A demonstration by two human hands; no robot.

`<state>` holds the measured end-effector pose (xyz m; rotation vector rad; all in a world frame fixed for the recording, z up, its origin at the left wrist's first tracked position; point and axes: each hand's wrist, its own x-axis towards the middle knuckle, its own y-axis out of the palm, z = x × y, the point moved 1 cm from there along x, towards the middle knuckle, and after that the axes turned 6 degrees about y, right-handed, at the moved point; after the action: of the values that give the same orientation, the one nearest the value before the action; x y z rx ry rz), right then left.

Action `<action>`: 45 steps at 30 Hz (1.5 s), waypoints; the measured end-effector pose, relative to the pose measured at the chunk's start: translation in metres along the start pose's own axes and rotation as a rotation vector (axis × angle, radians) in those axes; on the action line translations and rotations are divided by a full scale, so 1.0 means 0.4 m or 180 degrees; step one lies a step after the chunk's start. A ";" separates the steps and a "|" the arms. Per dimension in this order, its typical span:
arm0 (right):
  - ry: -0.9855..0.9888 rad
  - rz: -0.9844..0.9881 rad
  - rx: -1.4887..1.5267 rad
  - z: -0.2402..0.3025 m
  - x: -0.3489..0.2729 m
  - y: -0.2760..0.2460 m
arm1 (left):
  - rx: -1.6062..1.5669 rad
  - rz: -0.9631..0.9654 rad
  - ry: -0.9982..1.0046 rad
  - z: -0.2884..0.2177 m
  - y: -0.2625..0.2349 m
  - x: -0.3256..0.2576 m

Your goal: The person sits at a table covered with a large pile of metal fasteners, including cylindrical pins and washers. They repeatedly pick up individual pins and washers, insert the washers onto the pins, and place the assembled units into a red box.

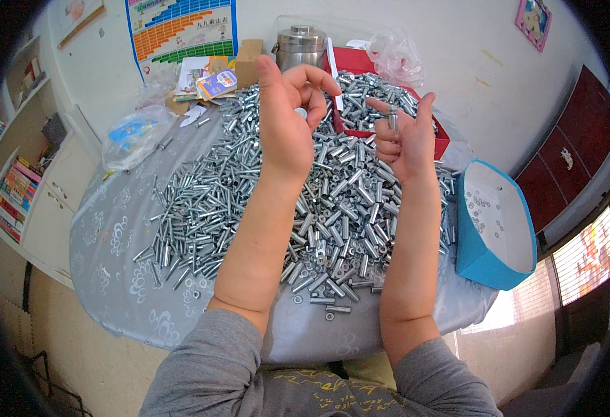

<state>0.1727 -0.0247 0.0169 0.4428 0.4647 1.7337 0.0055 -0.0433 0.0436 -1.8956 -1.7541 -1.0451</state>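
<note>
Both my hands are raised above a large heap of silver bolts, sleeves and nuts [263, 187] that covers the round table [110, 250]. My left hand [287, 118] pinches a small silver washer [301, 112] between thumb and curled fingers. My right hand [402, 139] grips a short metal bolt [392, 117] upright between forefinger and thumb, close beside the left hand. Grey sleeves cover my upper arms at the bottom edge.
A red tray [360, 62] of more bolts sits at the table's far side beside a steel pot [301, 45]. A blue-sided box [492, 222] with small washers stands at the right edge. Plastic bags [134, 132], cartons and papers lie far left. Shelves stand at left.
</note>
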 end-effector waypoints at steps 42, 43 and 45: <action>-0.0755 -0.0270 -0.0506 -0.022 0.019 0.023 | 0.0107 0.0167 0.0024 0.007 0.022 -0.006; -0.0874 -0.0248 -0.0504 -0.023 0.025 0.011 | 0.0130 0.0164 0.0023 0.005 0.022 -0.006; -0.1003 -0.0252 -0.0475 -0.022 0.027 0.003 | 0.0073 0.0172 -0.0021 0.007 0.025 -0.008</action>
<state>0.1650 -0.0151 0.0106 0.5702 0.1240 1.5743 0.0159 -0.0452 0.0418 -1.9235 -1.7013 -0.9963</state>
